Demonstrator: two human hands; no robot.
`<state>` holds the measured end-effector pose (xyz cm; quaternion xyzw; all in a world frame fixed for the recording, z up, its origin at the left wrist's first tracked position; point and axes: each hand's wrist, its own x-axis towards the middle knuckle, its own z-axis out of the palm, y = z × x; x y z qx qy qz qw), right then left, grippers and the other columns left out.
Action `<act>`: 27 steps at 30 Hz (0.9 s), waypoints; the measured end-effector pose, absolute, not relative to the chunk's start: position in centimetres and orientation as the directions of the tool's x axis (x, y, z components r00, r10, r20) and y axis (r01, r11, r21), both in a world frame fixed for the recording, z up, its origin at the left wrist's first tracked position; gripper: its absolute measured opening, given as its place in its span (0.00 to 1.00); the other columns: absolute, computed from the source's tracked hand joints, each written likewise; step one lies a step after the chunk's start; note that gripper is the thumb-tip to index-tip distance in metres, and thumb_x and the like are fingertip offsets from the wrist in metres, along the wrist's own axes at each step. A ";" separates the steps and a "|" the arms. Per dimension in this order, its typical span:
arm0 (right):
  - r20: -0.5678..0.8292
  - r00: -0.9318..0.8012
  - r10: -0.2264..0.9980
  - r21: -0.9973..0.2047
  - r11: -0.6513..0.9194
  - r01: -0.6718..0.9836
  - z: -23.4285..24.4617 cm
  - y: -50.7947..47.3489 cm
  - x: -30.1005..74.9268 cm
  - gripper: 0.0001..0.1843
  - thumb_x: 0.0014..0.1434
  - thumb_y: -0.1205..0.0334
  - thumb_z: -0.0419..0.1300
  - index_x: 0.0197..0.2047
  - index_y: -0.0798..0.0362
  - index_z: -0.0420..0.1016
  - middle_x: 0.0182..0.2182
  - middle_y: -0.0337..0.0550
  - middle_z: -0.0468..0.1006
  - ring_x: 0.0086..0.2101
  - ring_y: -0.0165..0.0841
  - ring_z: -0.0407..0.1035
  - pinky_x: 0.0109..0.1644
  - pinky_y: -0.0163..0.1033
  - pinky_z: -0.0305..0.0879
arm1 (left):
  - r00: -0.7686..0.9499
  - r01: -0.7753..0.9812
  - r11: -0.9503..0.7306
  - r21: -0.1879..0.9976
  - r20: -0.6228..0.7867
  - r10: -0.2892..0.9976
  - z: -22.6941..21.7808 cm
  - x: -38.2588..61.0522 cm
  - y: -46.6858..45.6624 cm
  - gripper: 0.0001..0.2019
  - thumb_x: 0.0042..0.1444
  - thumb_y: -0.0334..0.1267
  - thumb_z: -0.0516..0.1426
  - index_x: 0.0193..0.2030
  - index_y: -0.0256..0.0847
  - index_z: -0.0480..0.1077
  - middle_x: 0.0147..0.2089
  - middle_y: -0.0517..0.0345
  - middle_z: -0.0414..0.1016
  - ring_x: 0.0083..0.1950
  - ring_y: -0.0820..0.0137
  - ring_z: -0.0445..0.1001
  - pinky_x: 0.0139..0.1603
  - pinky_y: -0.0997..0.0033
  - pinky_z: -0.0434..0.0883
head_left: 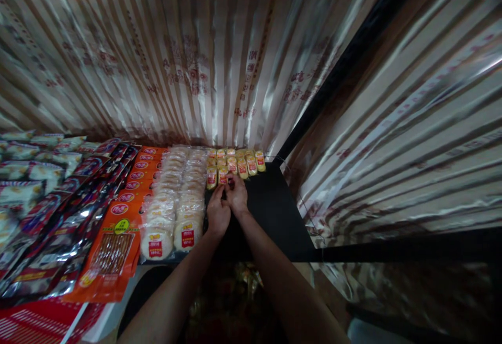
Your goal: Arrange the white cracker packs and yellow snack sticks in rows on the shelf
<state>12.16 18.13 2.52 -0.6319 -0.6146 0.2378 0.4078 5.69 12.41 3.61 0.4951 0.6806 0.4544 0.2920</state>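
Observation:
Small yellow snack packets (pixel 251 165) with red labels stand in short rows at the back of a black shelf (pixel 270 218). My right hand (pixel 237 194) is closed, its bent fingertips at the front row, on a yellow packet (pixel 223 175). Just to the left and lower, my left hand (pixel 218 211) has its fingers pressed together, close to the same packet and beside the right hand. Whatever lies between the left fingers is too small and dark to make out. Clear-wrapped round white cakes (pixel 187 234) with red labels line up left of my left hand.
Orange snack bags (pixel 113 250) overlap in a column further left, then dark shiny packets (pixel 58 239) and white packets (pixel 47 174). A red basket (pixel 35 323) sits low at left. Behind the shelf hangs pleated printed sheeting (pixel 188 72), with a dark post (pixel 333 82) at right.

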 end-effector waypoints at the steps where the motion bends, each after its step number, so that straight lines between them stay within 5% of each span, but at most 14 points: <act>1: 0.196 0.125 0.973 -0.805 0.087 0.588 2.5 18.1 12.2 0.11 0.51 0.67 0.54 0.38 0.49 0.73 0.31 0.38 0.67 0.31 0.30 0.64 0.40 0.36 0.65 | -0.339 0.415 0.096 0.905 0.055 0.939 3.6 5.7 12.4 0.26 0.47 0.20 0.47 0.53 0.36 0.68 0.58 0.52 0.68 0.60 0.68 0.64 0.64 0.66 0.58; 12: 0.220 0.227 0.949 -0.870 0.086 0.485 3.7 14.4 13.3 0.12 0.53 0.66 0.50 0.36 0.53 0.73 0.36 0.43 0.72 0.36 0.31 0.66 0.46 0.38 0.64 | -0.341 0.484 0.129 0.865 0.051 0.939 4.8 6.3 10.1 0.20 0.49 0.22 0.48 0.46 0.33 0.71 0.51 0.48 0.73 0.52 0.67 0.70 0.57 0.69 0.65; 20: 0.154 0.285 0.946 -0.932 0.043 0.361 3.4 2.3 15.0 0.14 0.58 0.60 0.47 0.42 0.54 0.69 0.39 0.45 0.74 0.39 0.30 0.69 0.44 0.36 0.66 | -0.161 0.503 0.019 0.864 0.072 0.984 5.2 7.3 0.6 0.15 0.53 0.24 0.46 0.37 0.40 0.71 0.39 0.56 0.74 0.43 0.72 0.72 0.48 0.74 0.68; 23: 0.146 0.290 0.946 -0.911 0.015 0.411 1.9 -3.0 15.9 0.13 0.58 0.59 0.47 0.39 0.54 0.70 0.37 0.45 0.76 0.38 0.31 0.70 0.46 0.37 0.65 | -0.043 0.467 -0.029 0.884 0.056 0.998 4.2 7.1 -4.2 0.14 0.54 0.25 0.46 0.36 0.39 0.71 0.39 0.56 0.74 0.43 0.73 0.71 0.48 0.75 0.67; 27: -0.032 0.142 0.989 -0.817 -0.108 0.566 -1.2 -7.5 16.9 0.14 0.57 0.63 0.47 0.40 0.54 0.72 0.37 0.45 0.77 0.39 0.33 0.70 0.48 0.40 0.65 | 0.073 0.583 0.054 0.811 -0.118 0.990 1.7 5.9 -8.3 0.14 0.53 0.25 0.47 0.39 0.38 0.71 0.40 0.54 0.74 0.43 0.71 0.72 0.50 0.74 0.66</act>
